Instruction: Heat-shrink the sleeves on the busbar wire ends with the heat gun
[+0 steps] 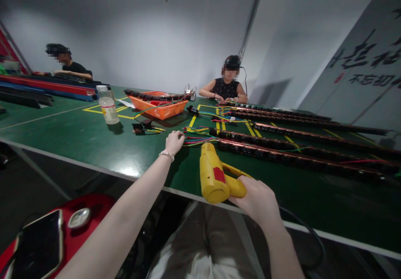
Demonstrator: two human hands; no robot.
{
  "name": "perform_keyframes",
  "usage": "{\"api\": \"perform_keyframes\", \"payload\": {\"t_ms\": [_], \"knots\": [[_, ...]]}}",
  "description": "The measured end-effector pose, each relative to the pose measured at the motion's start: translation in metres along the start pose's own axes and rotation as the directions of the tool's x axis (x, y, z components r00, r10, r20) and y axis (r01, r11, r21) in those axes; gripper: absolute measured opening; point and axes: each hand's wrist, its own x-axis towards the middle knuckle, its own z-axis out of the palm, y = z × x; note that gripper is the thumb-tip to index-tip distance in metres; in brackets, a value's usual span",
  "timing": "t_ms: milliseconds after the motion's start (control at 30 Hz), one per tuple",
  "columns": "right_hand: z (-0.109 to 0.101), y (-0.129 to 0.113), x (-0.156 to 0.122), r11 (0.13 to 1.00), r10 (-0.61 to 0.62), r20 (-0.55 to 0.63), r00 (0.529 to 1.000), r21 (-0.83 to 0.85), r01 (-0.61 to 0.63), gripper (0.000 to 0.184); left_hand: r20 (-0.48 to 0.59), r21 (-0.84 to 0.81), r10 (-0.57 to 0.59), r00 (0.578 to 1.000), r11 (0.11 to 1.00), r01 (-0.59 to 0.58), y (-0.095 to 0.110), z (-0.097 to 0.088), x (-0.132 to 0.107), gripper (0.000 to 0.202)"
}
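My right hand (pixel 258 197) is wrapped round the handle of a yellow heat gun (pixel 213 174). Its nozzle points away from me, close to a bundle of coloured wires (pixel 199 141) on the green table. At the ends of those wires, my left hand (pixel 174 142) is closed in a pinch on them; the fingertips are partly hidden. The wires run right into a long dark strip with copper-coloured edges (pixel 266 155). Just left of my left hand lie small black connectors with short leads (pixel 145 127).
An orange basket (pixel 161 110) holding dark strips stands farther back, beside a plastic bottle (pixel 108 105). More long strips (pixel 313 135) cover the table's right. Two people sit across the table. A phone (pixel 39 245) lies on a red stool (pixel 94 204) at lower left.
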Motion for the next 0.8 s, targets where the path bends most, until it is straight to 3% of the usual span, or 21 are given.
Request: {"api": "perform_keyframes", "payload": {"t_ms": [100, 167, 267, 533, 700, 800], "knots": [[-0.004, 0.005, -0.005, 0.996, -0.056, 0.017, 0.998, 0.065, 0.055, 0.033, 0.119, 0.054, 0.228, 0.966, 0.97, -0.236, 0.013, 0.005, -0.004, 0.025], [-0.005, 0.007, -0.009, 0.992, -0.082, 0.009, 0.997, 0.102, 0.081, 0.035, 0.236, 0.009, 0.374, 0.897, 0.922, -0.387, 0.02, 0.009, -0.004, 0.026], [-0.005, 0.009, -0.011, 0.987, -0.1, -0.002, 0.995, 0.127, 0.099, 0.032, 0.33, 0.006, 0.477, 0.814, 0.862, -0.507, 0.025, 0.012, -0.005, 0.029], [-0.001, 0.013, -0.018, 0.968, -0.108, -0.039, 0.993, 0.222, 0.113, 0.029, 0.466, 0.032, 0.477, 0.746, 0.833, -0.552, 0.023, -0.004, -0.014, 0.026], [-0.003, 0.012, -0.02, 0.959, -0.086, 0.004, 0.996, 0.271, 0.082, 0.026, 0.497, 0.001, 0.442, 0.747, 0.86, -0.51, 0.024, -0.005, -0.01, 0.025], [-0.005, 0.011, -0.016, 0.955, -0.064, -0.04, 0.997, 0.288, 0.073, 0.024, 0.506, -0.066, 0.428, 0.749, 0.885, -0.461, 0.023, -0.003, -0.003, 0.028]]}}
